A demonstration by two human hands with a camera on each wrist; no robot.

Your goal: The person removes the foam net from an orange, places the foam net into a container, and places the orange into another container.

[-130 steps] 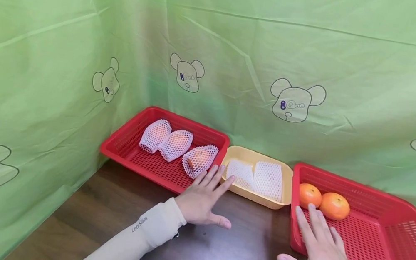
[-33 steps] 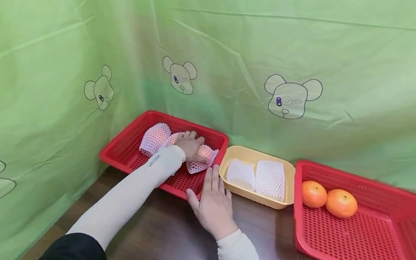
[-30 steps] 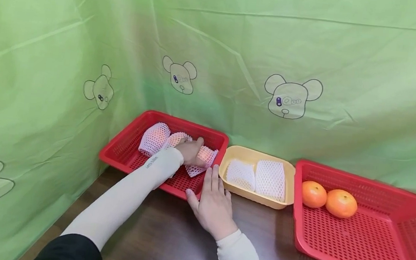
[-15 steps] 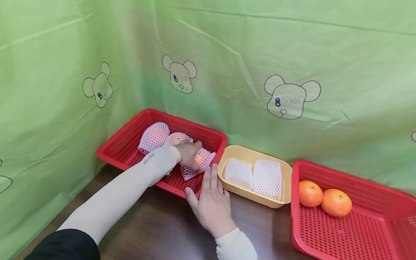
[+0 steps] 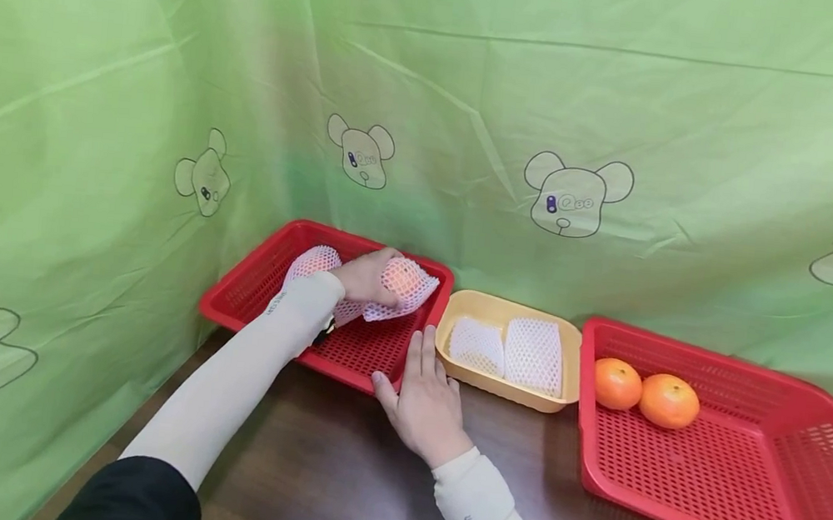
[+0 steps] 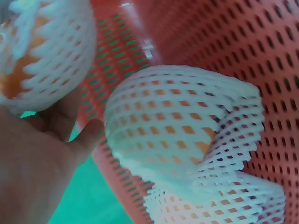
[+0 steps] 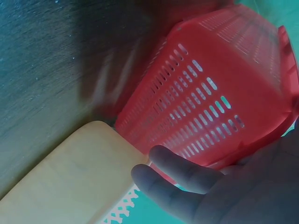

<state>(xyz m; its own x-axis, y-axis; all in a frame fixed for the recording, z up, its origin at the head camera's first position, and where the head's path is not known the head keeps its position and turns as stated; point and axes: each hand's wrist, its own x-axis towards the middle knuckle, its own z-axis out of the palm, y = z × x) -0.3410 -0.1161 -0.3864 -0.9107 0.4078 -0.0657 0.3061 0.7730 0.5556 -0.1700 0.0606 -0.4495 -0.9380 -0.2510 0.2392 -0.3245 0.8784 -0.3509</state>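
Note:
Inside the left red basket [image 5: 370, 352], my left hand [image 5: 364, 278] grips an orange in a white foam net [image 5: 403, 280], its thumb and fingers curled round it. The left wrist view has this orange at the upper left, apart from another netted orange [image 6: 159, 121] in the basket. A third netted orange [image 6: 210, 205] lies against that one. My forearm partly covers these two in the head view. My right hand [image 5: 428, 412] has its fingers straight, their tips at the basket's near right corner, beside the yellow tray [image 5: 462, 373].
Two white foam nets [image 5: 534, 355] lie in the yellow tray, between the two baskets. The right red basket [image 5: 697, 479] holds two bare oranges [image 5: 669, 401]. A green curtain [image 5: 464, 80] hangs behind and to the left of the brown table [image 5: 307, 459].
My left hand reached into the left basket, took hold of the rightmost netted orange and raised it. My right hand earlier moved from the right basket to the left basket's corner and stays there.

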